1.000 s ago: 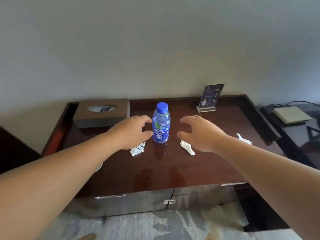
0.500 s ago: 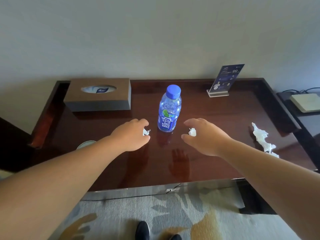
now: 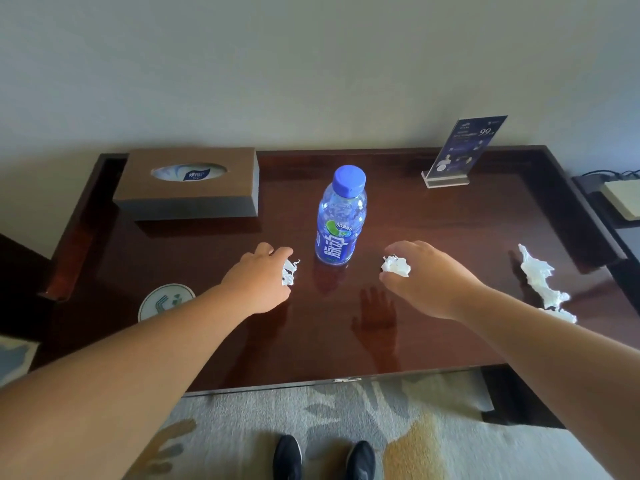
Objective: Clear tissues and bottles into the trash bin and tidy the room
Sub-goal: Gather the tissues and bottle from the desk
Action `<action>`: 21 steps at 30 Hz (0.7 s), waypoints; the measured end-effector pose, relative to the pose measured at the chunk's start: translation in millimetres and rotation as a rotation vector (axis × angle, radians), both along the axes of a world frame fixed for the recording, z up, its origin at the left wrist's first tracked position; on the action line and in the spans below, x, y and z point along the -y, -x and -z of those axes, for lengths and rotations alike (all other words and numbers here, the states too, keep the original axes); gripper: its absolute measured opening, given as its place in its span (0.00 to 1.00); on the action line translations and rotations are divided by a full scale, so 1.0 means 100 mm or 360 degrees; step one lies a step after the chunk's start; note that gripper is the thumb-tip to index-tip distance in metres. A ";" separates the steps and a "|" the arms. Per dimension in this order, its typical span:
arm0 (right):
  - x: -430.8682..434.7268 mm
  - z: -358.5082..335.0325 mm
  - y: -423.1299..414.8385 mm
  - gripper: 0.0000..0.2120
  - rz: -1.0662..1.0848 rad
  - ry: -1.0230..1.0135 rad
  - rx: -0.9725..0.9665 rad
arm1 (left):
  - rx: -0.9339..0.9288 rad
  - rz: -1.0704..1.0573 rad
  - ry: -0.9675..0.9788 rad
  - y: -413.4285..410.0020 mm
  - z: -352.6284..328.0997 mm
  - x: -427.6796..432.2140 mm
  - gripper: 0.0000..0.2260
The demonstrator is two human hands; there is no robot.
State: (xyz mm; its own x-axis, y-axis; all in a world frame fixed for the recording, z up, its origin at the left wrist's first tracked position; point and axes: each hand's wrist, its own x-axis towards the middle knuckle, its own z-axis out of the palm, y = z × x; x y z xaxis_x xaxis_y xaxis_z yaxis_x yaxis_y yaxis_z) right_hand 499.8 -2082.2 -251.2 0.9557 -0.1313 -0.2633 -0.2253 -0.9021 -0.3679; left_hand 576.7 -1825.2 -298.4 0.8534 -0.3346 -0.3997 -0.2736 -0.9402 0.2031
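A clear plastic bottle with a blue cap and blue label stands upright in the middle of the dark wooden table. My left hand hovers just left of it, fingers closed on a crumpled white tissue. On the bottle's right, my right hand pinches a second crumpled tissue. A third, longer tissue lies loose near the table's right edge, apart from both hands. No trash bin is in view.
A brown tissue box sits at the back left, a blue sign in a clear stand at the back right, a round coaster at the left. A side surface with cables adjoins on the right. Patterned carpet and my shoes are below.
Both hands reached past the bottle, closed on the two small tissues and lifted them slightly off the table. The camera moved closer and tilted down.
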 end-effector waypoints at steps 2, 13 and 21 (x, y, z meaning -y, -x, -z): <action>0.05 0.06 0.00 0.25 0.0000 -0.0020 -0.0018 | 0.0005 0.0014 -0.0027 -0.01 0.06 0.05 0.31; 0.25 0.24 0.03 0.25 -0.0006 -0.0041 -0.0116 | 0.0133 -0.0058 -0.0002 0.05 0.23 0.20 0.06; 0.28 0.18 0.01 0.24 -0.0017 -0.0046 -0.0088 | 0.0091 -0.0099 0.0203 0.15 -0.10 0.29 0.08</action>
